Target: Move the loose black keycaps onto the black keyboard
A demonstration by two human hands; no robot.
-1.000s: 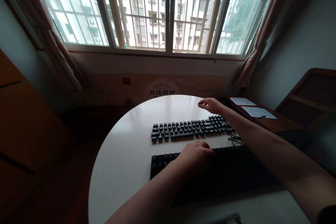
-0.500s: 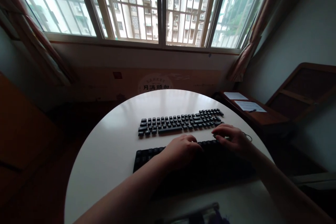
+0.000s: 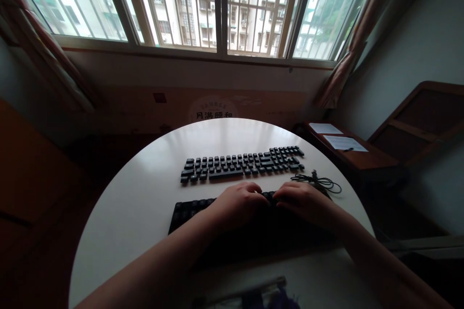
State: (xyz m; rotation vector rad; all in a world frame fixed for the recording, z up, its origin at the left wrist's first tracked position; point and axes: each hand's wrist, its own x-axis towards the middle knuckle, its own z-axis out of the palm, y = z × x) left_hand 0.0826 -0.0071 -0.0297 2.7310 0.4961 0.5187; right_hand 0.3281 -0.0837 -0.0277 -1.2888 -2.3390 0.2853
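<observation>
R hand point(image 3: 304, 199) has moved from past the loose keycaps point(image 3: 226, 174) to the kbd point(image 3: 186, 211), lower ctr of frame, beside L hand point(image 3: 237, 205); 2 hands now serve 1 area. Both curl at its far edge; any pinched part can't be seen.

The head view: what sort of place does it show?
Probably a room in a home: curtains hang beside a wide barred window, and a rounded white table holds a dark keyboard.

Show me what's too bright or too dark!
Head view: the window glares nearly white in places; the table gleams near its far edge; the keyboard is mostly black shadow; a purple thing at the bottom is too dim to name.
</observation>
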